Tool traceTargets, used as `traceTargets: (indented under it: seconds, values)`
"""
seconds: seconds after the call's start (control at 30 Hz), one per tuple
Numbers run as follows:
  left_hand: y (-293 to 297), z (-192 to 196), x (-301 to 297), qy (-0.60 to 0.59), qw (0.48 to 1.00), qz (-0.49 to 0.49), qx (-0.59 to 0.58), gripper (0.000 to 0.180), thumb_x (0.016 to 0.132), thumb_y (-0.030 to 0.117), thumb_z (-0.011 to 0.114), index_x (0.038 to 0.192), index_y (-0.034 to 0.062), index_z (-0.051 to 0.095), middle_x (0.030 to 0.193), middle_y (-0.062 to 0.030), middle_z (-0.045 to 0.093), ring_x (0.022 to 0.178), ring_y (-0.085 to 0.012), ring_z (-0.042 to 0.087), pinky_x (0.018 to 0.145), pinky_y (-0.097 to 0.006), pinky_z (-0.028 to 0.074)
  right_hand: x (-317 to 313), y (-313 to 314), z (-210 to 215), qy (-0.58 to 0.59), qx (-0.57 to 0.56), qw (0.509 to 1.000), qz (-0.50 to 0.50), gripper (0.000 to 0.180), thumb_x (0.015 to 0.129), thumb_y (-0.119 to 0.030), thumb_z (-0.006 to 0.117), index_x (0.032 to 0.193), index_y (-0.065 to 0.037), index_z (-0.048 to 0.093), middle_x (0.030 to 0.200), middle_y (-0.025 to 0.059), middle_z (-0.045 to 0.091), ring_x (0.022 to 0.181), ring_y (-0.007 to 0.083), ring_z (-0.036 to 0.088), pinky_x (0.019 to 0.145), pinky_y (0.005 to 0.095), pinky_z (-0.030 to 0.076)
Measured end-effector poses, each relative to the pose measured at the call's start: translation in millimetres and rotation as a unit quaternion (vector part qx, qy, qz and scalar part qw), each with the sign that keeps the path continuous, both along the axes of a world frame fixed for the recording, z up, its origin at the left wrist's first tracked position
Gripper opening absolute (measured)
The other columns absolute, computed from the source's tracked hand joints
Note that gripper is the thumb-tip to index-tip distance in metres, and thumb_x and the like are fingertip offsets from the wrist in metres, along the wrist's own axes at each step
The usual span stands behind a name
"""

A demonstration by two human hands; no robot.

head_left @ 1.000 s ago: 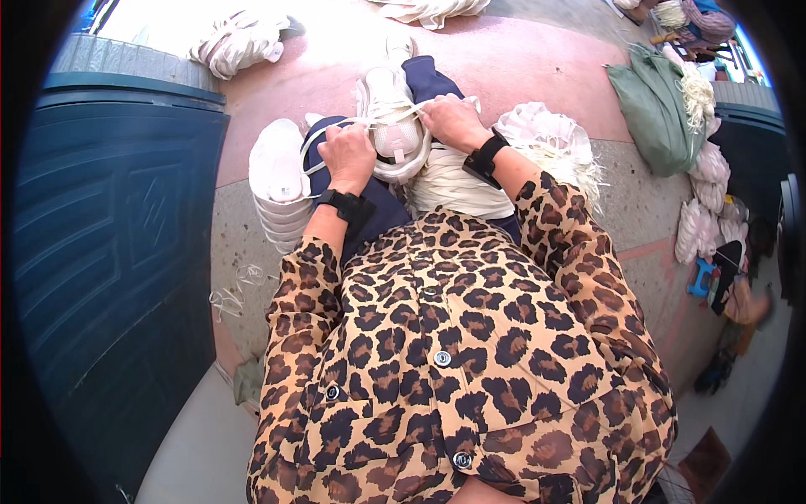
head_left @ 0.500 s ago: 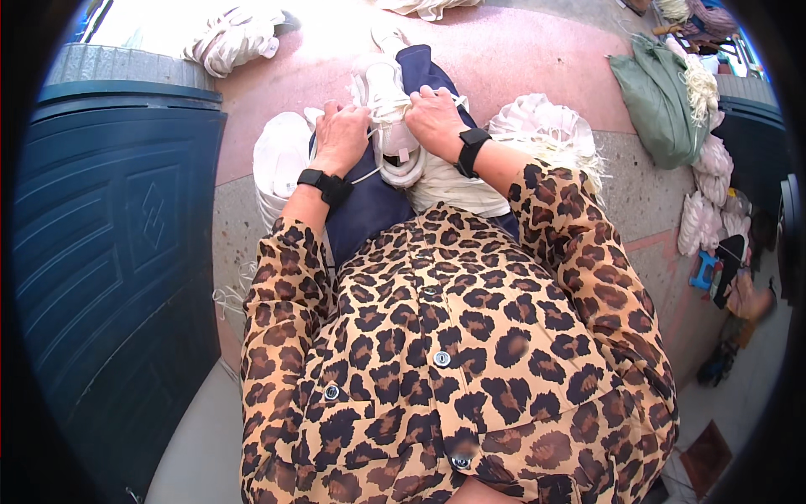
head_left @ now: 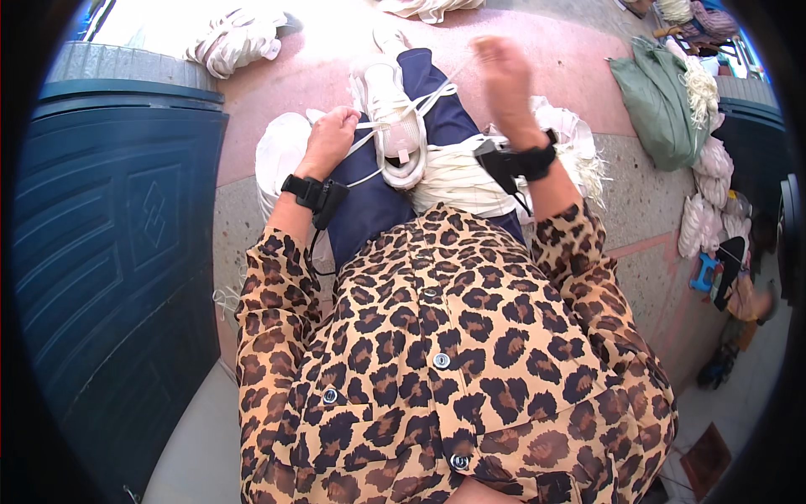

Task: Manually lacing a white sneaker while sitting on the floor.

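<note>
A white sneaker (head_left: 403, 134) rests between my thighs, heel toward me, with white laces across its front and a small pink tab at the heel. My left hand (head_left: 334, 139) is closed at the shoe's left side, pinching a white shoelace (head_left: 368, 125) that runs to the eyelets. Raised to the right and farther out, my right hand (head_left: 506, 80) is smeared by motion; its fingers look pinched together on the other lace end, which stretches from the shoe toward them. A bundle of cream shoelaces (head_left: 462, 186) lies across my right thigh.
Stacked white shoe pieces (head_left: 281, 151) stand at my left, and more pale pieces (head_left: 571, 130) at my right. A blue metal door (head_left: 117, 227) is at far left. Pale bundles (head_left: 235, 42) lie on the floor ahead. A green sack (head_left: 659, 101) sits at far right.
My hands have moved apart from above the shoe. The right hand swung up and to the right, drawing a lace out; the left stayed close to the shoe, slightly lower and left.
</note>
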State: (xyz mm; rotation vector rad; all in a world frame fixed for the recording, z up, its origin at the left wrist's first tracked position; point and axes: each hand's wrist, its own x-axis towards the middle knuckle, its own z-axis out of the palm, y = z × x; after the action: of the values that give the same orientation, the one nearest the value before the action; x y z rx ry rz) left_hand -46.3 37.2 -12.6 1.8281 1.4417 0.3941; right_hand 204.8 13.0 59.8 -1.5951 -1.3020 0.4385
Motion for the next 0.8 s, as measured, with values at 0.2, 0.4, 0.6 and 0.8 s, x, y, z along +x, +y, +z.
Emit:
traceTargets:
  seconds: [0.2, 0.4, 0.6, 0.8]
  values:
    - [-4, 3, -3, -0.06, 0.994, 0.041, -0.079, 0.019, 0.083, 0.01, 0.049, 0.095, -0.0011, 0.057, 0.067, -0.0006, 0.052, 0.062, -0.0072, 0.047, 0.058, -0.022, 0.039, 67, -14, 57, 0.284, 0.187, 0.937, -0.078, 0.013, 0.087, -0.012, 0.051, 0.092, 0.0, 0.056, 0.082, 0.0026, 0.055, 0.07, 0.0084, 0.046, 0.064, 0.0203, 0.037]
    - [-6, 17, 4, -0.092, 0.985, 0.057, -0.137, 0.02, 0.082, 0.009, 0.048, 0.098, -0.0007, 0.056, 0.067, 0.0005, 0.051, 0.061, -0.0069, 0.046, 0.057, -0.021, 0.038, 75, -23, 99, 0.26, 0.292, 0.915, -0.097, 0.01, 0.086, -0.007, 0.051, 0.09, 0.001, 0.055, 0.076, 0.0016, 0.051, 0.066, 0.0101, 0.043, 0.067, 0.0239, 0.036]
    - [-6, 17, 2, -0.092, 0.982, 0.067, -0.153, 0.023, 0.082, 0.01, 0.049, 0.1, -0.001, 0.056, 0.067, 0.0009, 0.051, 0.062, -0.0063, 0.046, 0.057, -0.02, 0.037, 75, -23, 108, 0.284, 0.356, 0.883, -0.117, 0.008, 0.085, -0.003, 0.051, 0.087, 0.003, 0.055, 0.075, 0.0023, 0.052, 0.067, 0.0101, 0.045, 0.068, 0.0235, 0.04]
    - [-5, 22, 5, -0.093, 0.98, 0.06, -0.166, 0.023, 0.082, 0.011, 0.049, 0.101, -0.0003, 0.056, 0.067, 0.0014, 0.05, 0.061, -0.006, 0.045, 0.057, -0.02, 0.037, 87, -15, 117, 0.346, 0.316, 0.883, 0.002, 0.007, 0.086, -0.005, 0.05, 0.09, -0.001, 0.054, 0.068, 0.0017, 0.049, 0.065, 0.0087, 0.046, 0.068, 0.0286, 0.045]
